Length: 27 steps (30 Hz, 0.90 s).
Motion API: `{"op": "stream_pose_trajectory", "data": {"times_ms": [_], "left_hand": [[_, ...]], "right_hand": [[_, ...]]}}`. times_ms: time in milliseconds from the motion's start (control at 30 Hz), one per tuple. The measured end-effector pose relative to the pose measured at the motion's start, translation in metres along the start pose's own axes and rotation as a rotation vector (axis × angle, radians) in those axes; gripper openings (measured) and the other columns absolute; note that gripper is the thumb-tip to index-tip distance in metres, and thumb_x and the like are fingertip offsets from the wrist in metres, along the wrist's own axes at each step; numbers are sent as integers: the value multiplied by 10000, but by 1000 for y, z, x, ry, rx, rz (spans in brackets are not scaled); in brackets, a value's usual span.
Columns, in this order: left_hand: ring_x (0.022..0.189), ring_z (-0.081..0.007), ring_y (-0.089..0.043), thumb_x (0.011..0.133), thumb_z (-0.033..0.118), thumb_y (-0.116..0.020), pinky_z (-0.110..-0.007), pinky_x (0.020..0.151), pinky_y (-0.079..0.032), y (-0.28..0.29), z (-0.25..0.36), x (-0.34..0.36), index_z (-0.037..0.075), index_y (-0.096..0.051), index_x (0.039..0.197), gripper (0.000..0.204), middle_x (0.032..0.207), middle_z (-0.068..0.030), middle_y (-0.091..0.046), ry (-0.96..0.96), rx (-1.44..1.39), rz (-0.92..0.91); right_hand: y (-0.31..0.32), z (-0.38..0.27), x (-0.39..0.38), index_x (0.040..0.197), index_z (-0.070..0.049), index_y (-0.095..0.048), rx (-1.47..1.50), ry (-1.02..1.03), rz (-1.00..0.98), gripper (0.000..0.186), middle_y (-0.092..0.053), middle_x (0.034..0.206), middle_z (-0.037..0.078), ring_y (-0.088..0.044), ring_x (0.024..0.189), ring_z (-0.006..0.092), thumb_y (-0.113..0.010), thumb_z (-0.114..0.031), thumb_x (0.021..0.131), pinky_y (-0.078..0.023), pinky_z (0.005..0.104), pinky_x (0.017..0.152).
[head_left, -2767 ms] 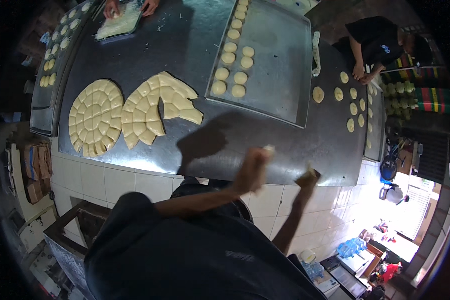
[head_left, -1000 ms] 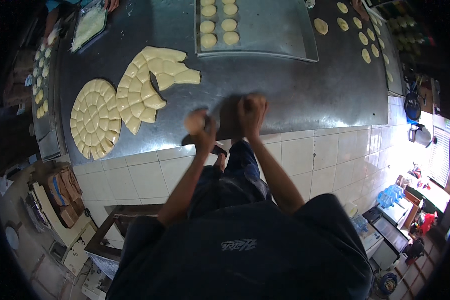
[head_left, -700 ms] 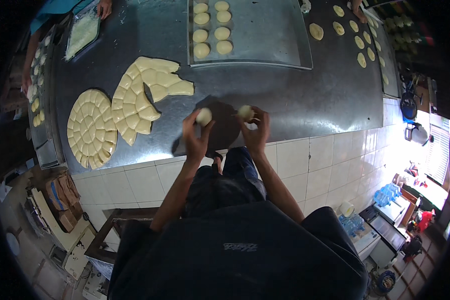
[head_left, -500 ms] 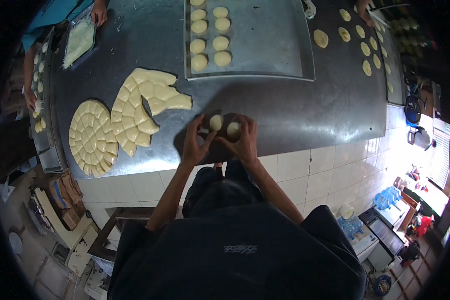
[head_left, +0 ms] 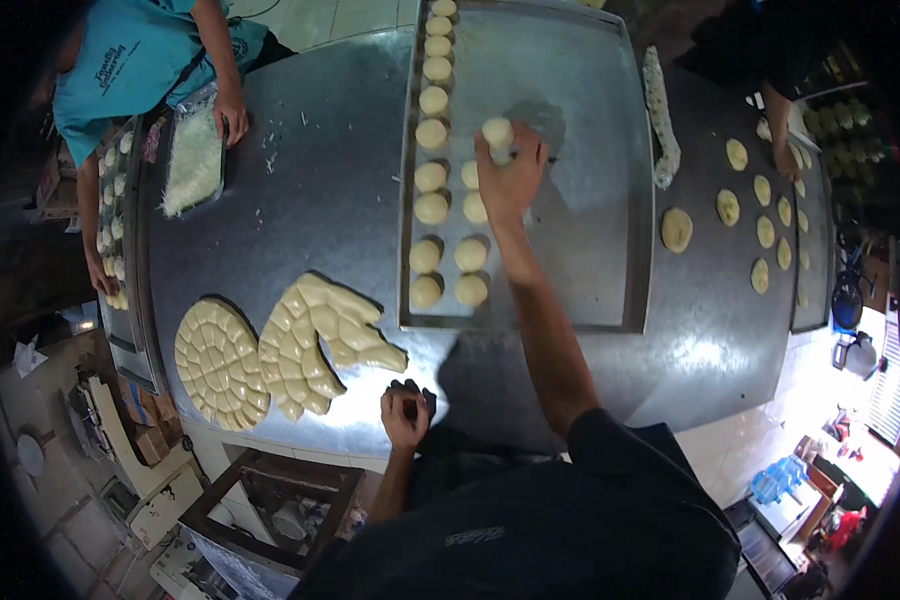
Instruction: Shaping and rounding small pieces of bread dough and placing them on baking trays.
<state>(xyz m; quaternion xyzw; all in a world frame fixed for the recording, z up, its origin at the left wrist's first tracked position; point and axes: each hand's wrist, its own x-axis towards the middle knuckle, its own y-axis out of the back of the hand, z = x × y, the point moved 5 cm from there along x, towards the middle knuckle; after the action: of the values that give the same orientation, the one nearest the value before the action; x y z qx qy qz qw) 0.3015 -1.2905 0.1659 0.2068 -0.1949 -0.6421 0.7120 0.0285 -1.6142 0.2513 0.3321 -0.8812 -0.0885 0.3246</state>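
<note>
My right hand (head_left: 511,175) reaches over the large metal tray (head_left: 638,250), thumb and fingers round a pale dough ball (head_left: 497,131). Below it in the tray, more dough balls (head_left: 471,291) sit in two rows, and my hand partly covers the right row. My left hand (head_left: 405,415) is at the near edge of the metal table, its fingers curled closed; whatever may be inside is hidden. Just left of that hand lies a partly cut slab of portioned dough (head_left: 315,345), with a round scored dough disc (head_left: 222,362) beside it.
At the far left, a person in a turquoise shirt (head_left: 135,75) handles a dish of white shreds (head_left: 192,165) and a tray of dough pieces. On the right, another person's hand (head_left: 785,150) is among flattened dough pieces (head_left: 728,207). A long floury roll (head_left: 660,120) lies beside the large tray.
My hands have parted from where they each worked a dough ball near the table edge. The right has moved forward over the tray with a ball; the view has shifted farther up the table.
</note>
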Motion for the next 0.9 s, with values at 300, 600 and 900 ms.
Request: {"op": "stream_pose_trajectory", "data": {"times_ms": [300, 600, 900], "left_hand": [[740, -278, -513, 744, 74, -679, -378, 634, -430, 8, 7, 7, 63, -546, 785, 139, 786, -103, -527, -46, 205, 40], [709, -280, -478, 717, 14, -652, -355, 637, -400, -3, 2, 4, 41, -506, 726, 149, 770, -113, -497, -98, 135, -57], [804, -151, -501, 871, 76, -622, -278, 742, -445, 72, -15, -20, 15, -506, 980, 170, 911, -79, -509, 179, -114, 327]], "right_hand": [[-85, 25, 5, 1132, -43, -481, -361, -162, -183, 573, -496, 1075, 161, -505, 1013, 357, -776, -255, 689, -433, 457, 853], [-63, 68, 4, 1116, -43, -495, -295, 143, -382, 521, -534, 1079, 177, -463, 1058, 352, -765, -155, 685, -401, 461, 884], [60, -95, -248, 936, -54, -569, 197, -294, -1183, 250, -611, 822, 114, -615, 748, 235, -719, -204, 805, -490, 354, 674]]}}
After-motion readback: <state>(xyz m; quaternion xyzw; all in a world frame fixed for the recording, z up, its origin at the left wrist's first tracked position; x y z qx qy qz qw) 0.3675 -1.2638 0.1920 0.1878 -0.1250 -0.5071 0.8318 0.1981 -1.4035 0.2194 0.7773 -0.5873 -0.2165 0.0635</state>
